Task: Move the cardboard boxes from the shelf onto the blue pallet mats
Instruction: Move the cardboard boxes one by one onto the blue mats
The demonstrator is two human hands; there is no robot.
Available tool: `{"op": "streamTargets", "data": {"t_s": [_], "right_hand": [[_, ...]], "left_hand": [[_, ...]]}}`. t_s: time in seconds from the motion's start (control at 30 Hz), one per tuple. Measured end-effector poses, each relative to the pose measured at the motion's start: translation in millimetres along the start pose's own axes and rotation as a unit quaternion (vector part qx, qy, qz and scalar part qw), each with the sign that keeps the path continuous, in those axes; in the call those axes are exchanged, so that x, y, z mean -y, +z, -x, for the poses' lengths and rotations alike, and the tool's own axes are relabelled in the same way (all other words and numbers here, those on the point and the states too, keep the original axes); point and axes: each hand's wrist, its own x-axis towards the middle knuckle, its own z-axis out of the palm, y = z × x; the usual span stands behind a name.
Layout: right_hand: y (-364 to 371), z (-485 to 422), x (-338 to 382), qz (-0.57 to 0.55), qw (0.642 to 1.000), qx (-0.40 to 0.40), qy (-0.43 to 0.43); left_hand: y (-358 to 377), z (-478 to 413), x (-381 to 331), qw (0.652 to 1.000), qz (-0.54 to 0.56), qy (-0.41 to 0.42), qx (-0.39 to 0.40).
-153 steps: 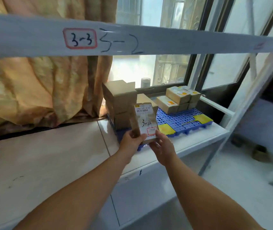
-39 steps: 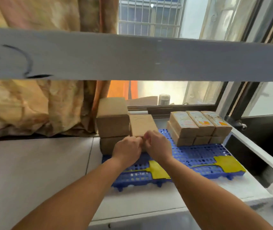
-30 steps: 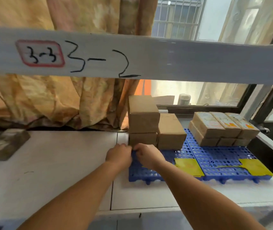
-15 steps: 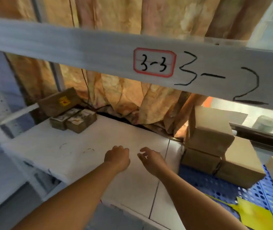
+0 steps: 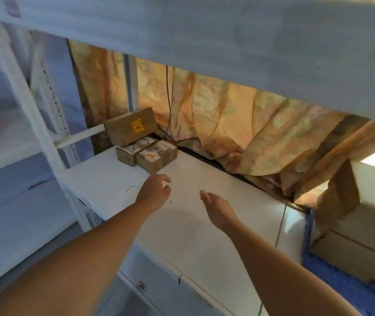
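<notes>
Small labelled cardboard boxes (image 5: 147,153) sit in the far left corner of the white shelf (image 5: 193,229). A larger brown box with a yellow sticker (image 5: 130,126) leans behind them. My left hand (image 5: 155,190) hovers just short of these boxes, fingers loosely curled, holding nothing. My right hand (image 5: 217,207) is stretched out flat over the shelf, empty. At the right edge, plain brown boxes (image 5: 355,238) are stacked on the blue pallet mat (image 5: 332,279).
A blurred white shelf beam (image 5: 227,42) crosses the top of the view. A white upright post (image 5: 29,106) stands at the left. An orange curtain (image 5: 239,124) hangs behind the shelf, with a dark cable running down it.
The view has swung left, away from the blue mat. Both empty hands have moved left across the shelf toward the corner boxes. My right hand has straightened out.
</notes>
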Motion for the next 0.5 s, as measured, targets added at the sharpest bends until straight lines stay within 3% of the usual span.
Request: {"op": "streamTargets", "data": {"t_s": [0.23, 0.33, 0.5], "right_hand": [[32, -55, 56, 0.007, 0.997, -0.041, 0.072], [63, -79, 85, 0.001, 0.992, -0.046, 0.116], [92, -101, 130, 0.047, 0.993, -0.015, 0.108]], "left_hand": [[-21, -89, 55, 0.999, -0.035, 0.02, -0.002], [-27, -114, 69, 0.994, -0.092, 0.055, 0.036], [-37, -143, 98, 0.972, -0.157, 0.108, 0.138]]}}
